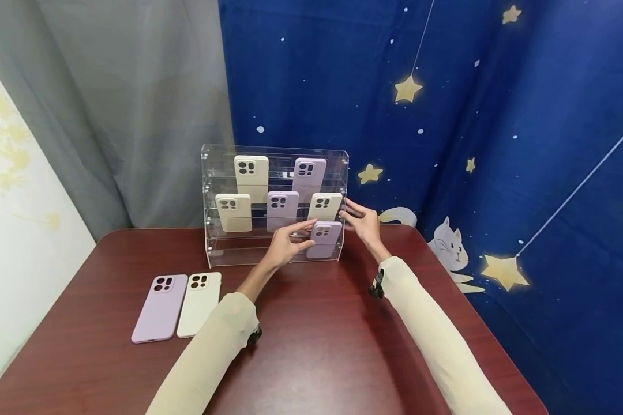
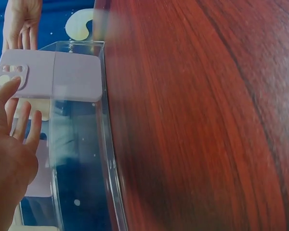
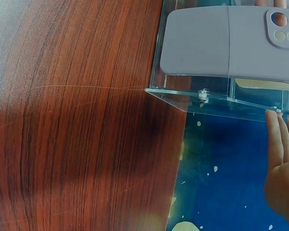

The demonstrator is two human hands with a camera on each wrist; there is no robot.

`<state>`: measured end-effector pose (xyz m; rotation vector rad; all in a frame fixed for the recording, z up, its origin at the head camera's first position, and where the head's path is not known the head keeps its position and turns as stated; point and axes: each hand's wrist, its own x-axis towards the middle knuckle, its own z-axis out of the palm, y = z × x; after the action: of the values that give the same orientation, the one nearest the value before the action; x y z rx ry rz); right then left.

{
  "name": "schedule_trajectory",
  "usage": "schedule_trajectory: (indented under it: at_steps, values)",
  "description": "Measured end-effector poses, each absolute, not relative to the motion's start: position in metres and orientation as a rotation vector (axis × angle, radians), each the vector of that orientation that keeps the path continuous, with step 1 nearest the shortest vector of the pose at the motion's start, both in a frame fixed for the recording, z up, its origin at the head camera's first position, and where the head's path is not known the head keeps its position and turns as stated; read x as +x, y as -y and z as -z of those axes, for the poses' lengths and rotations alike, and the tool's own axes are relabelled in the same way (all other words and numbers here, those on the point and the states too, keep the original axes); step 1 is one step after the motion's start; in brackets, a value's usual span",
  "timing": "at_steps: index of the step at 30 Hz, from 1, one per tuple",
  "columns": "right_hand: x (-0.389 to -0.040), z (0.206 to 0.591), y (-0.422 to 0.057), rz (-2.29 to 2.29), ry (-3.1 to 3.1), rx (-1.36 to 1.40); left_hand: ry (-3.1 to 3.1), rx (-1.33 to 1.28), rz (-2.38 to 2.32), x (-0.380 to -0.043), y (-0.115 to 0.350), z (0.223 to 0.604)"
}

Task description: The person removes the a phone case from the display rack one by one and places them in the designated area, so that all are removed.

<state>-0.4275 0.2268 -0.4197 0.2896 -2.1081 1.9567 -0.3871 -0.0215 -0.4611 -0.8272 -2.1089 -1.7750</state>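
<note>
A lilac phone case (image 1: 321, 249) stands in the lowest tier of a clear acrylic display rack (image 1: 249, 256), at its right end. My left hand (image 1: 282, 246) pinches its upper part; in the left wrist view the thumb presses by the camera cutouts of the lilac case (image 2: 74, 74), and other fingers spread out below. My right hand (image 1: 364, 225) is at the rack's right side, its fingers fairly straight. Seen from the right wrist, the fingertips of the right hand (image 3: 285, 183) meet the clear side panel, or nearly so; exact contact is hard to tell.
Higher tiers hold several cream and lilac cases, such as a cream case (image 1: 251, 178) and a lilac case (image 1: 282, 212). At the table's left lie another lilac case (image 1: 158, 311) and a cream case (image 1: 199, 308). A blue curtain (image 1: 311, 75) hangs behind the brown table (image 1: 311, 357).
</note>
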Motion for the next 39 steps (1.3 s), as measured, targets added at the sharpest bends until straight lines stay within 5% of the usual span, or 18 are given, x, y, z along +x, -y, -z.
schedule_trajectory:
  at_steps: [39]
  values:
    - [-0.429,0.428,-0.225,-1.846,2.1,0.287,2.052,-0.685,1.75,-0.385,0.027,0.444]
